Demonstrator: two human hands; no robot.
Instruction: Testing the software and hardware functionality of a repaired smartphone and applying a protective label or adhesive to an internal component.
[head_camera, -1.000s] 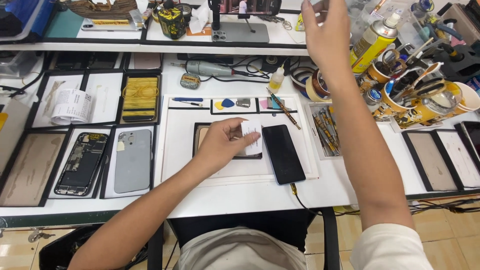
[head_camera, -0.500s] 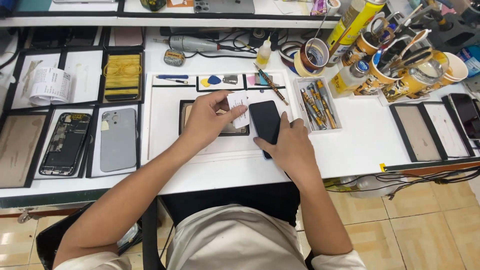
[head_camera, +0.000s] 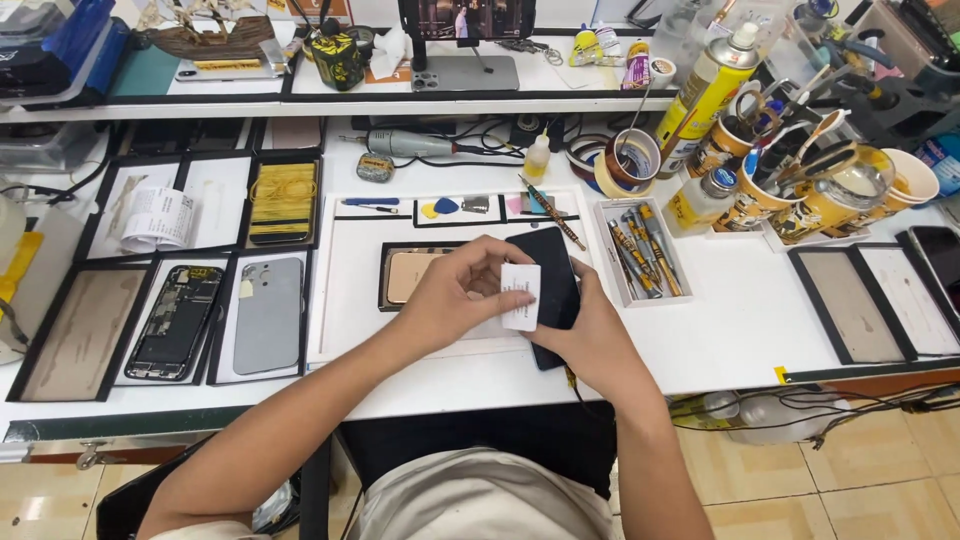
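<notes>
the left hand (head_camera: 455, 300) holds a small white card (head_camera: 521, 297) pinched between thumb and fingers (head_camera: 500, 275), pressed flat against the dark screen of a black phone (head_camera: 548, 280). the right hand (head_camera: 590, 340) cups the phone from underneath, its fingers curled round the lower edge so the phone is lifted at a tilt above the white surface (head_camera: 740, 320), over the middle work mat (head_camera: 345, 300). just left of the phone, partly under the left hand, a gold phone back (head_camera: 410, 275) lies in a dark frame on the mat. further left sit an opened phone (head_camera: 180, 320) showing its insides and a grey back cover (head_camera: 268, 315), each in its own black-edged tray. to the right of the phone, a small white box (head_camera: 680, 285) holds screwdrivers (head_camera: 640, 245). behind it stand rolls of tape (head_camera: 625, 160), a yellow spray can (head_camera: 710, 85) and cups (head_camera: 820, 200) stuffed with tools. a small bottle (head_camera: 538, 158) and a grey rotary tool (head_camera: 405, 143) lie near the back.
</notes>
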